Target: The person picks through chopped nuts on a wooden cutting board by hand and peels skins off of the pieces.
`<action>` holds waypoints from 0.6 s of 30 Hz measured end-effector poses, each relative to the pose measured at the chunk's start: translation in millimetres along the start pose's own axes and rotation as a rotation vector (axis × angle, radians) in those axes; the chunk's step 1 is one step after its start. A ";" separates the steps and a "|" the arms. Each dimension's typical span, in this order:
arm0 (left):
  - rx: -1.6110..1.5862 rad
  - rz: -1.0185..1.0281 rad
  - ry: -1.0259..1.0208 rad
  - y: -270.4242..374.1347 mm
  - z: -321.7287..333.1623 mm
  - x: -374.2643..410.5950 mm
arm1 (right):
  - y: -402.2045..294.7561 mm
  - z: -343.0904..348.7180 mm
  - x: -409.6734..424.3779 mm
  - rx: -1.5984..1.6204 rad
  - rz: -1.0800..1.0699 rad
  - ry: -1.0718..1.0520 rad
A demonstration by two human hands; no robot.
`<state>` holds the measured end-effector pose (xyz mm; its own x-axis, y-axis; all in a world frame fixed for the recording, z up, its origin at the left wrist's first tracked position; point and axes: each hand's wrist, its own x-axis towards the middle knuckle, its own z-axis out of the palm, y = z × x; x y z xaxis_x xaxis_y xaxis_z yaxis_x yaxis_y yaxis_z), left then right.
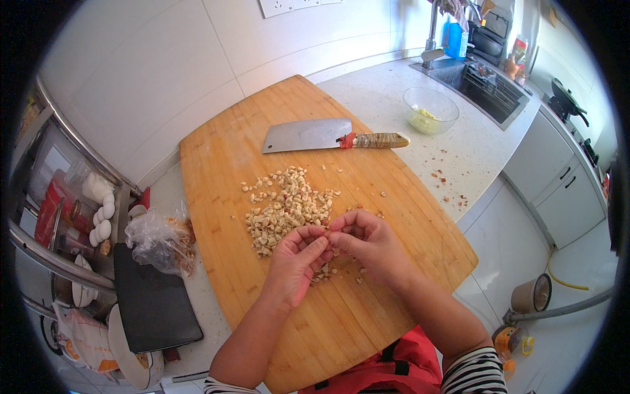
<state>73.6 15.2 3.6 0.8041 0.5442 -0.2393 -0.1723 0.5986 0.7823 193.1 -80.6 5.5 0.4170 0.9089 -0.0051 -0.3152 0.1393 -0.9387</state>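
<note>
My left hand (301, 258) and my right hand (365, 242) meet at the fingertips above the near edge of a pile of peeled, split peanuts (280, 214). Thumbs and forefingers of both pinch one small peanut, mostly hidden between them. Beneath lies a large wooden cutting board (236, 143), with peanut bits and reddish skin scraps scattered around my fingers. Beyond the pile a cleaver (310, 135) rests flat, its blade to the left. Its wrapped handle (379, 141) points right, past the board's edge.
On the speckled countertop (364, 93) stands a glass bowl (432, 111) holding chopped pale-green pieces. A sink (485, 91) lies behind it. Skin flakes dot the counter at right. At left are a plastic bag (160, 239), a black flat object (152, 300) and a metal rack with eggs (102, 216).
</note>
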 end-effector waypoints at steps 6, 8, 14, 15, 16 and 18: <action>-0.103 -0.004 -0.016 0.5 -3.2 2.2 | 3.3 -0.3 1.8 0.022 -0.070 -0.013; -0.123 -0.002 -0.030 2.4 -1.0 1.0 | 1.4 1.1 1.2 0.011 -0.076 -0.025; -0.036 0.024 0.014 -0.8 -1.0 0.7 | 2.4 3.4 0.6 -0.129 -0.093 0.028; -0.003 0.035 0.032 -1.1 -0.7 0.2 | 2.0 4.6 -0.1 -0.188 -0.122 0.050; 0.039 0.068 0.035 -2.5 -0.9 0.4 | 1.9 6.0 -1.1 -0.246 -0.151 0.073; 0.124 0.135 0.039 -5.4 -1.3 1.5 | 2.0 7.2 -2.1 -0.316 -0.177 0.111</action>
<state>75.0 13.5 -1.8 0.7554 0.6385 -0.1473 -0.2041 0.4428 0.8731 185.5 -79.4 6.1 0.5367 0.8311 0.1458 0.0412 0.1468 -0.9883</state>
